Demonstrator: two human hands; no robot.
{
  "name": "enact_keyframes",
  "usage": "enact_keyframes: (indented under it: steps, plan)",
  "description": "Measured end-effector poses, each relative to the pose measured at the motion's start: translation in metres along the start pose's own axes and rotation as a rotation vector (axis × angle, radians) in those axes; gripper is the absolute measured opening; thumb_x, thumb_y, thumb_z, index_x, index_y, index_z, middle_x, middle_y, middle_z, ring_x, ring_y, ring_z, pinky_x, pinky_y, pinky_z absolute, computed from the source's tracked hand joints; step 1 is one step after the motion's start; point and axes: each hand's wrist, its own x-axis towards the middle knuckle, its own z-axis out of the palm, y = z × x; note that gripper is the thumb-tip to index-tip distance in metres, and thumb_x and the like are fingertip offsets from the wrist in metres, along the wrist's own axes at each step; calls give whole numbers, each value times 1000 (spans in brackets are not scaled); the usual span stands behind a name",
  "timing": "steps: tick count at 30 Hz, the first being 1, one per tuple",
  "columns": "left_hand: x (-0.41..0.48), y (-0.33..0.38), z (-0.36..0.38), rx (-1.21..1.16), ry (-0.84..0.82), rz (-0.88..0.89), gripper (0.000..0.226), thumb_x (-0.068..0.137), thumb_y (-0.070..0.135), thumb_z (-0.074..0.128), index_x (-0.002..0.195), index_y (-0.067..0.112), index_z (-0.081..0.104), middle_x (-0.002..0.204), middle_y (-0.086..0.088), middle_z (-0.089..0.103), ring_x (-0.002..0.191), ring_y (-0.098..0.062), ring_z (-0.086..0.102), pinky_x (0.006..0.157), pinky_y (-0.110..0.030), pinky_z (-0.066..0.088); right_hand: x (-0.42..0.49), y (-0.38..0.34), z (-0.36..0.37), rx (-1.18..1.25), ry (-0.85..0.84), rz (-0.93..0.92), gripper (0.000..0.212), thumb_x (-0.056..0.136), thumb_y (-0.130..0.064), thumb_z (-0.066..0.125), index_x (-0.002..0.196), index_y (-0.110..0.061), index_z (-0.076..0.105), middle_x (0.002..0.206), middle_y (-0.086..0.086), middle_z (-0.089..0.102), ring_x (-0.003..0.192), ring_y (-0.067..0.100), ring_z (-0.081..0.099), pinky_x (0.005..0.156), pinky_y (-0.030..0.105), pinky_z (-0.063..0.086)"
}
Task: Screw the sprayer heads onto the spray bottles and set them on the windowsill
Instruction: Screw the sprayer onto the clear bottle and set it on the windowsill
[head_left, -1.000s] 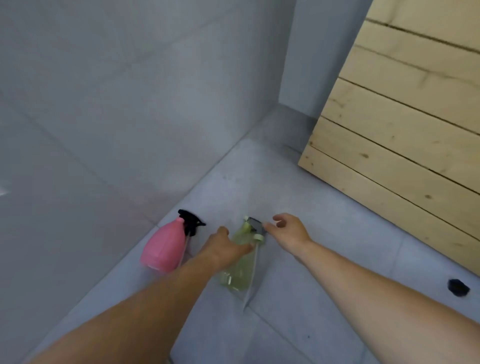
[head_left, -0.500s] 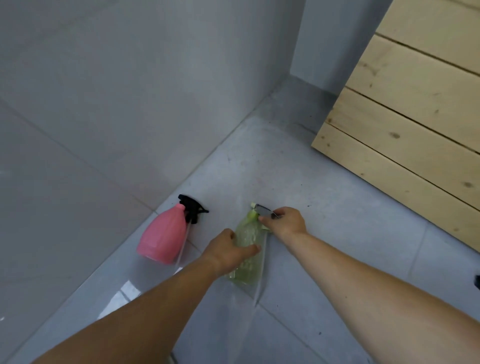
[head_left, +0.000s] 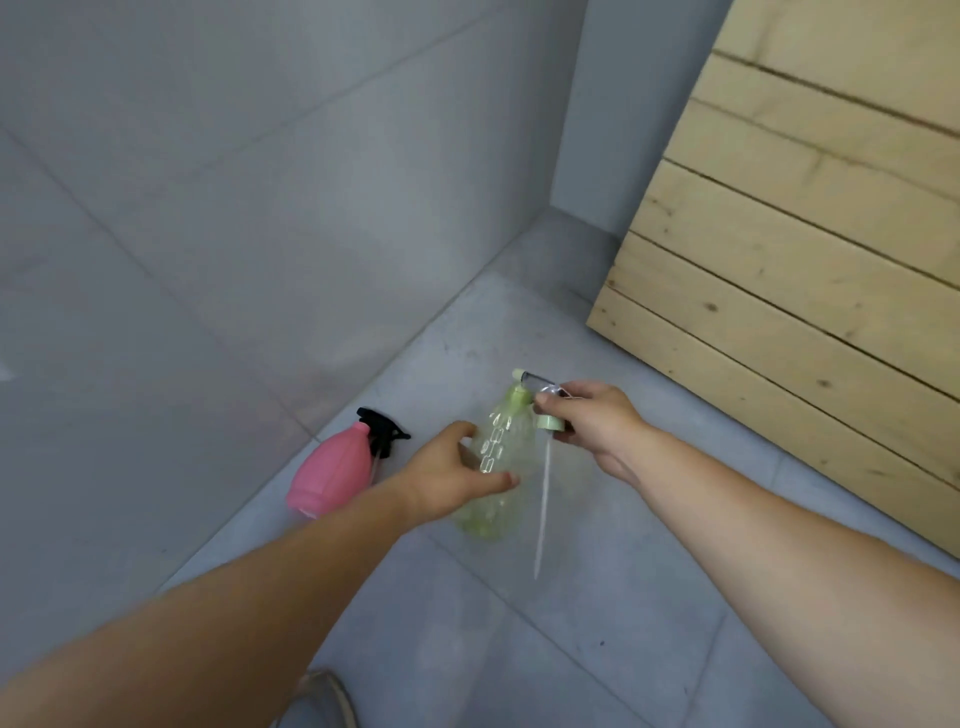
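Note:
A clear green spray bottle (head_left: 498, 467) lies on the grey tiled floor. My left hand (head_left: 447, 483) is wrapped around its body. My right hand (head_left: 592, 426) holds the green sprayer head (head_left: 543, 402) just off the bottle's neck, lifted clear of the floor, with its long white dip tube (head_left: 543, 509) hanging down beside the bottle. A pink spray bottle (head_left: 327, 475) lies on its side to the left, close to the wall. A black sprayer head (head_left: 382, 423) sits at its neck, its tube beside the bottle.
A grey tiled wall (head_left: 208, 234) runs along the left. A pale wooden plank panel (head_left: 805, 260) leans at the right. The toe of a shoe (head_left: 322, 699) shows at the bottom edge.
My right hand closed on the green sprayer head and lifted it away from the bottle, drawing the dip tube out. My left hand gripped the green bottle. The view shifted.

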Motion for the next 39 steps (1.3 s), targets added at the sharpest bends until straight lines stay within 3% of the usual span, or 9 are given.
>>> enact_keyframes:
  steps: [3, 8, 12, 15, 18, 21, 24, 31, 39]
  plan:
    - [-24, 28, -14, 39, 3, 75, 84, 73, 40, 90, 143, 20, 49, 92, 5, 57, 84, -14, 60, 78, -31, 53, -39, -50, -27, 20, -30, -103, 28, 84, -12, 74, 110, -2, 69, 92, 9, 74, 84, 18, 67, 70, 27, 54]
    - [-77, 76, -36, 159, 26, 190, 78, 69, 42, 89, 135, 24, 52, 90, 3, 59, 76, -10, 59, 70, -22, 51, -111, -125, -70, 152, 0, -268, 6, 88, -9, 69, 95, -7, 69, 97, 13, 68, 88, 24, 65, 73, 32, 57]
    - [-117, 112, -53, 222, 40, 259, 73, 69, 41, 89, 130, 28, 51, 109, -1, 65, 97, -19, 67, 89, -30, 54, -179, -175, -107, 353, 52, -388, 2, 92, -8, 64, 92, -8, 66, 90, 9, 65, 85, 20, 64, 76, 33, 61]
    - [-144, 126, -63, 263, 45, 303, 67, 70, 40, 89, 125, 30, 51, 109, -1, 69, 104, -22, 70, 95, -34, 56, -227, -196, -131, 447, 98, -497, 4, 92, -13, 65, 94, -10, 67, 88, 6, 67, 85, 20, 67, 76, 34, 62]
    - [-165, 130, -70, 279, 30, 325, 87, 57, 53, 87, 133, 33, 52, 115, -4, 72, 105, -22, 73, 95, -42, 60, -265, -203, -145, 511, 129, -586, 9, 92, -20, 67, 96, -14, 72, 91, 4, 67, 84, 22, 68, 82, 35, 61]
    - [-181, 134, -71, 306, 23, 353, 90, 56, 54, 85, 137, 35, 49, 120, -2, 70, 107, -18, 71, 94, -35, 59, -285, -202, -148, 598, 145, -623, 12, 92, -21, 67, 99, -13, 72, 95, 6, 67, 92, 25, 66, 89, 38, 59]
    - [-193, 136, -69, 286, 24, 383, 84, 58, 52, 84, 133, 35, 52, 118, -2, 70, 104, -16, 70, 90, -31, 58, -290, -200, -143, 626, 144, -621, 12, 92, -20, 65, 100, -12, 71, 92, 4, 67, 93, 23, 66, 84, 34, 60]
    - [-199, 129, -64, 258, 10, 410, 79, 60, 48, 86, 131, 38, 53, 119, -3, 70, 107, -22, 71, 94, -41, 60, -286, -199, -141, 602, 154, -633, 12, 92, -20, 65, 99, -11, 71, 90, 3, 66, 92, 24, 64, 86, 35, 60]
    - [-200, 146, -39, 156, -88, 459, 64, 67, 40, 89, 124, 42, 58, 119, -6, 72, 108, -24, 72, 97, -43, 59, -273, -179, -111, 382, 33, -579, 10, 92, -8, 63, 100, -5, 68, 94, 12, 67, 87, 24, 67, 80, 35, 62]
